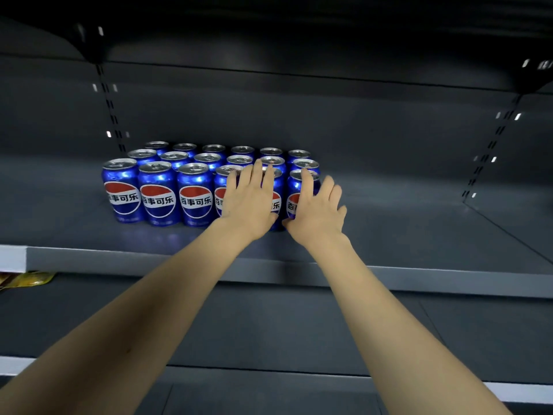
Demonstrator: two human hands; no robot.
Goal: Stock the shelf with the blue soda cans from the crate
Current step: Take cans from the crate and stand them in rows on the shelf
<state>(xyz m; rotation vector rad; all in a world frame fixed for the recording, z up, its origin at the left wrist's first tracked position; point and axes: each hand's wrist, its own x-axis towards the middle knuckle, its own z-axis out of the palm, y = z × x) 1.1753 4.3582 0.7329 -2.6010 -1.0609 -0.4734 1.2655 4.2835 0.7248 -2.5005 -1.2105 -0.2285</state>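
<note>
The scene is dim, with the upper part of the frame falling into near black under the upper shelf (269, 31). Light comes from the front, brightening the forearms and laying sharp glints on the blue soda cans (194, 193). Wide-angle bending curves the shelf edge (419, 278). Focus is slightly soft throughout.

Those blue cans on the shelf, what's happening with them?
A person is stocking a dark shelf with blue soda cans, set upright in three rows of six at its left part. Both hands reach the front row: the left hand lies with straight fingers across the fourth and fifth cans, and the right hand rests against the sixth can at the row's right end. The crate is out of view.
</note>
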